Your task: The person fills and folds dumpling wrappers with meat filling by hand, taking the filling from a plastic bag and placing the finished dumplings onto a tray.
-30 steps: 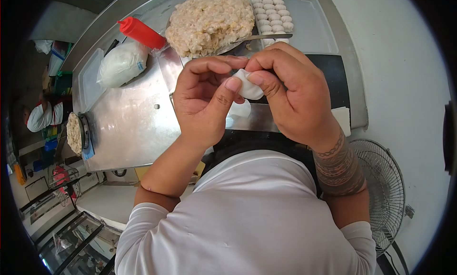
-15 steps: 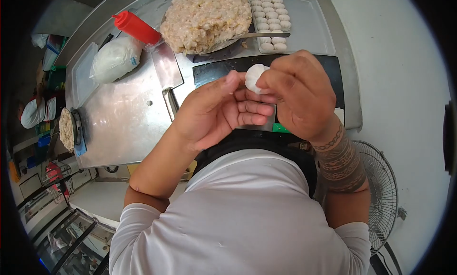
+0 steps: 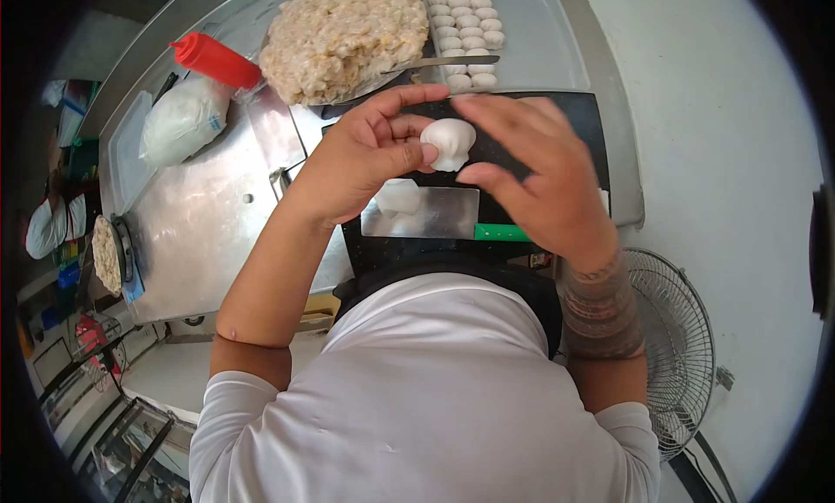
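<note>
My left hand (image 3: 361,159) pinches a pleated white dumpling (image 3: 449,144) between thumb and fingers, above a black board (image 3: 578,146). To the right of the dumpling, my right hand (image 3: 552,177) is open, thumb and fingers apart and slightly blurred; it holds nothing. Below the hands lies a cleaver (image 3: 448,214) with a green handle (image 3: 502,232). A pale round dough wrapper (image 3: 397,198) rests on its blade. Beyond the hands sits a large mound of chunky pale filling (image 3: 344,42), with a flat metal spreader (image 3: 448,62) across its right edge.
A clear tray (image 3: 557,42) at the back right carries rows of white dumplings (image 3: 465,20). Left of the filling are a red squeeze bottle (image 3: 217,61) and a white plastic bag (image 3: 185,124) on the steel table (image 3: 204,233). A fan (image 3: 670,346) stands at right.
My right hand has let go of the dumpling and spread its fingers. My left hand has turned and now grips the dumpling. The cleaver and wrapper have come into fuller view.
</note>
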The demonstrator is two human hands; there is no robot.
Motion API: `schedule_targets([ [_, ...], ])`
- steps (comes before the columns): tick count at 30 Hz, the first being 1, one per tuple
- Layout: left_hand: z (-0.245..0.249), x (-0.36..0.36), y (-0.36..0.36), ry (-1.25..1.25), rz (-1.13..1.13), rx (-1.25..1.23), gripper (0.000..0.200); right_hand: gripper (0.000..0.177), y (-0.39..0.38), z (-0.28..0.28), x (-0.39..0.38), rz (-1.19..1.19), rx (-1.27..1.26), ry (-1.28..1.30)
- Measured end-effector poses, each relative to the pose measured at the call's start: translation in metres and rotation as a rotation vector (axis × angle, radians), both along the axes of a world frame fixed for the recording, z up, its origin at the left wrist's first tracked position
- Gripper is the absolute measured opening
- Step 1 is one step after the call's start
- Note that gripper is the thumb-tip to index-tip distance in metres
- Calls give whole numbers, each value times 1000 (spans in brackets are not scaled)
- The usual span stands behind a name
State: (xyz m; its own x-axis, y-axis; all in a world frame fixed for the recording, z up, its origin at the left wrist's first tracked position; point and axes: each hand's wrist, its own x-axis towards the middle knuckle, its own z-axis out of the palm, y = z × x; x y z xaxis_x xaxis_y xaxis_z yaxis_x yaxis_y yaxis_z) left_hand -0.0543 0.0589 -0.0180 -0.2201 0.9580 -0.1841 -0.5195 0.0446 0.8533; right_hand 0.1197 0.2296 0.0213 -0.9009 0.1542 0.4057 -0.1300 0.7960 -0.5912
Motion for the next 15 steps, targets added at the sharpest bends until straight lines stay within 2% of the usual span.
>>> schedule_targets([
  [3, 0, 8, 6, 113, 14, -108, 71, 40, 7, -18, -4, 32, -76, -104],
  [5, -8, 12, 2, 225, 158, -171, 72, 36, 26, -36, -6, -91, -61, -93],
  [6, -18, 13, -4, 286, 199, -217, 61, 33, 42, -50, -7, -187, -117, -79],
  [7, -30, 13, -11, 283, 200, -215, 61, 32, 60, -61, -9, -280, -152, -80],
  [9, -55, 14, -25, 845, 98, -412, 50, 32, 106, -101, -15, -429, -243, -122],
  [11, -68, 17, -36, 1240, -12, -403, 43, 33, 145, -136, -29, -476, -262, -111],
  [13, -85, 26, -44, 1241, -54, -434, 47, 31, 173, -160, -44, -433, -124, -162],
  [15, -102, 33, -51, 1373, -66, -427, 47, 30, 188, -177, -60, -387, -70, -172],
])
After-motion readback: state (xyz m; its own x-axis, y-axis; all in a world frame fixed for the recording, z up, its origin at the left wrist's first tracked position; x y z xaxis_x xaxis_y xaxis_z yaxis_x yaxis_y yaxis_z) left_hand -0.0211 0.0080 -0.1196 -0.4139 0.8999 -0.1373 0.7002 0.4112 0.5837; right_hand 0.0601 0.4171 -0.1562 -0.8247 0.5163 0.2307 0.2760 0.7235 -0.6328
